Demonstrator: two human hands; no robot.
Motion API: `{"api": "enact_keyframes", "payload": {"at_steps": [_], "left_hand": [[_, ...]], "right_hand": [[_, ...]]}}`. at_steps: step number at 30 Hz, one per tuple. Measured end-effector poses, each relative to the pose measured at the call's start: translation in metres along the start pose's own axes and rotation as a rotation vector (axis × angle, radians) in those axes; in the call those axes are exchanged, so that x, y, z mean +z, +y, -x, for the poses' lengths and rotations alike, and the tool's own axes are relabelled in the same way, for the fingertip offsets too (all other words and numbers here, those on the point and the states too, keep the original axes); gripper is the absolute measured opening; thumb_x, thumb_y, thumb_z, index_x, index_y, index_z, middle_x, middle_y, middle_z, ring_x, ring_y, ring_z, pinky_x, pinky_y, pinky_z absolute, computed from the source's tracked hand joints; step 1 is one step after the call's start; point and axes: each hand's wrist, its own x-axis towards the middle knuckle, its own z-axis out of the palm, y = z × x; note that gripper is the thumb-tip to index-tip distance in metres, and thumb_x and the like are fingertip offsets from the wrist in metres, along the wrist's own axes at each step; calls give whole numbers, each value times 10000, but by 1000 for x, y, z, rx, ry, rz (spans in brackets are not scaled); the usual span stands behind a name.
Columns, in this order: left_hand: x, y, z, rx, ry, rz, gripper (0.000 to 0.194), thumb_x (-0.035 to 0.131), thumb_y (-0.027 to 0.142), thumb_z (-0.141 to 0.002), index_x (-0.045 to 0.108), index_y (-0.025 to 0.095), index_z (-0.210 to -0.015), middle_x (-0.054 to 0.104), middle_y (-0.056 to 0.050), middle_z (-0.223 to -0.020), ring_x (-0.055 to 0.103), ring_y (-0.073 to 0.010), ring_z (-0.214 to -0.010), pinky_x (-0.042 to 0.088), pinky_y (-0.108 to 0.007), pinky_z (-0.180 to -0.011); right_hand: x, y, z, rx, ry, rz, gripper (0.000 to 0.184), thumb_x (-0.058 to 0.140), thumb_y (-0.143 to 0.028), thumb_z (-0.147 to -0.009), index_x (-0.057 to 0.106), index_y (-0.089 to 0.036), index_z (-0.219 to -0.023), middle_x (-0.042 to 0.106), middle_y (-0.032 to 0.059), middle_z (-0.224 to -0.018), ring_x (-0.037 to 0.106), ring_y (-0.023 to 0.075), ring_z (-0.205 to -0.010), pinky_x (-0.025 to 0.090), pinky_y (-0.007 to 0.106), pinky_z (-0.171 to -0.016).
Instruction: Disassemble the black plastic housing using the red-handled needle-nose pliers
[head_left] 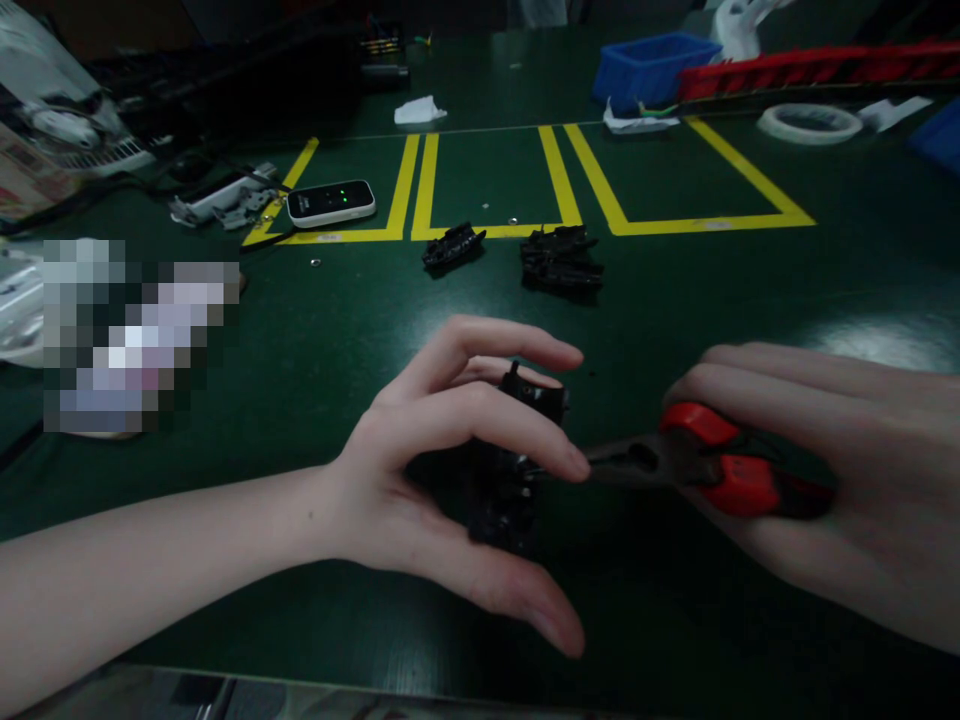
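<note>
My left hand point(420, 440) curves around a black plastic part point(510, 505), gripping it above the green table. Its index finger reaches across the part, and the thumb lies along the lower side. Much of the part is hidden by the fingers. From the right, my right hand point(840, 430) is closed round needle-nose pliers point(746, 485) with red handles. The plier jaws point left, and their tips meet the part near my left fingertip. Whether they pinch anything is hidden. Beyond my hands lie a similar black part point(454, 246) and a small pile of black parts point(561, 262).
Yellow tape point(705, 226) marks out boxes on the green tabletop point(330, 330). A white device point(331, 204) with green lights sits at the left, near grey pieces point(225, 200). A blue bin point(652, 70), a red rack point(817, 75) and a tape roll point(810, 124) are at back right.
</note>
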Motion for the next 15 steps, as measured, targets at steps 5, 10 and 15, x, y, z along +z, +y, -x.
{"api": "enact_keyframes", "payload": {"at_steps": [5, 10, 15], "left_hand": [[0, -1, 0, -9, 4, 11, 470, 945, 506, -723, 735, 257, -1063, 645, -97, -1379, 657, -312, -1255, 621, -480, -1033], [-1, -1, 0, 4, -4, -2, 482, 950, 503, -718, 734, 258, -1073, 650, -100, -1375, 659, -313, -1250, 618, -486, -1036], [-1, 0, 0, 6, -13, 5, 457, 937, 487, -745, 726, 261, -1082, 654, -98, -1372, 652, -311, -1261, 614, -490, -1050]], "right_hand": [[-2, -1, 0, 4, -10, -4, 226, 601, -234, -778, 540, -312, -981, 685, -20, -836, 605, 208, -636, 386, 343, -496], [-4, -1, -1, -1, -16, -12, 247, 614, -222, -761, 537, -307, -981, 686, -17, -838, 610, 203, -622, 391, 336, -497], [-3, -1, -2, -10, -18, 4, 232, 624, -230, -761, 540, -302, -965, 680, -15, -825, 612, 217, -636, 398, 343, -503]]}}
